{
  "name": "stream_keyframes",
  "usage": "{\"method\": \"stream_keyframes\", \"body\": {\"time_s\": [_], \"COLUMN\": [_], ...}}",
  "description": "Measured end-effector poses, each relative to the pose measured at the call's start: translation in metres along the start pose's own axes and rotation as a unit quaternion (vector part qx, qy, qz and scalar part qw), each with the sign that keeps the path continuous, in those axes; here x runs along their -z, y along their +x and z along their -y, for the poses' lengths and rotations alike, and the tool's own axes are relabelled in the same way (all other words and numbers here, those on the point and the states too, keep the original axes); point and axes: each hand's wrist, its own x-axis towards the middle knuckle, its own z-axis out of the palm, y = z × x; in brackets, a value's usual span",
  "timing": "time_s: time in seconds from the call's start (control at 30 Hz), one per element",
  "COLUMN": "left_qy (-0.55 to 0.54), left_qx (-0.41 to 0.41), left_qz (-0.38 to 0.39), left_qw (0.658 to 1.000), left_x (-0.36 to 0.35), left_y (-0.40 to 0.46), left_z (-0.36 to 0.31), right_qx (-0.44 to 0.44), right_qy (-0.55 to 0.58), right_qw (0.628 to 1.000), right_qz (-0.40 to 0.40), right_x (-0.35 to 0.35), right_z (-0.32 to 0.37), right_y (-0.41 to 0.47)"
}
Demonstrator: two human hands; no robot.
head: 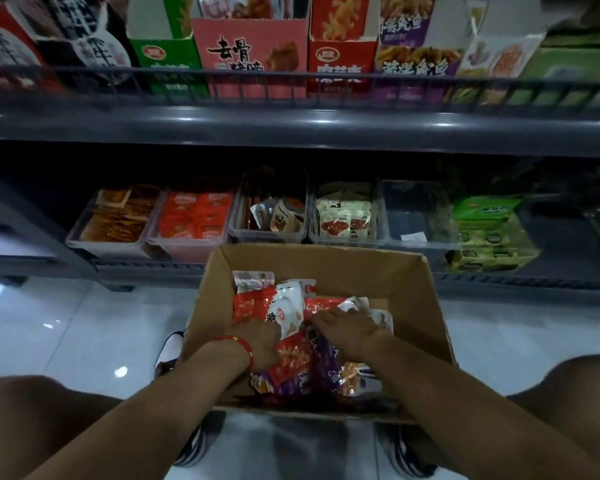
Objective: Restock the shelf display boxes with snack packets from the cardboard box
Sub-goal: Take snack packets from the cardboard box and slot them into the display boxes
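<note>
- The left hand [260, 344], with a red bracelet [238, 344] at its wrist, reaches into the cardboard box [326, 261] and lies among the snack packets [288, 313]; its fingers are buried under them, so whether it grips one cannot be told.
- The right hand [343, 323] lies just beside the left hand, palm down on the pile, fingers spread loosely over a red packet [321, 304] and touching it; no packet is clearly pinched.
- Under and between the hands lie red, white and purple packets; a purple packet [326, 365] sits below the right hand's wrist.
- The cardboard box stands on the white tiled floor [84, 323], between the person's knees.
- Beyond the hands, on the lower shelf [568, 271], stand clear display bins; the bin [416, 216] ahead and to the right of the right hand holds almost nothing, the others hold packets.
- Higher up, the upper shelf [291, 126] carries printed display boxes [250, 53].
</note>
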Motion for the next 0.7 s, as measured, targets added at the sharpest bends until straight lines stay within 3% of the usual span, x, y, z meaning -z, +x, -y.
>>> {"method": "stream_keyframes", "body": {"time_s": [0.17,0.33,0.47,0.57,0.7], "left_qy": [-0.025,-0.029,0.012,-0.031,-0.15], "left_qx": [-0.015,-0.06,-0.132,-0.144,-0.146], "left_qz": [-0.009,-0.074,-0.184,-0.164,-0.121], "left_qw": [1.0,0.995,0.974,0.975,0.97], "left_x": [0.002,0.012,0.036,0.061,0.09], "left_y": [0.005,-0.003,-0.02,-0.036,-0.055], "left_z": [0.002,-0.003,-0.016,-0.024,-0.018], "right_qx": [-0.028,-0.068,-0.049,-0.008,0.007], "right_qy": [0.03,0.236,0.296,0.305,0.364], "right_qw": [0.999,0.969,0.953,0.952,0.928], "right_qz": [-0.029,-0.001,0.039,0.031,-0.071], "right_x": [-0.008,0.008,0.065,0.12,0.173], "right_z": [0.001,-0.022,-0.037,-0.036,-0.034], "right_y": [0.004,-0.005,-0.029,-0.058,-0.103]}}
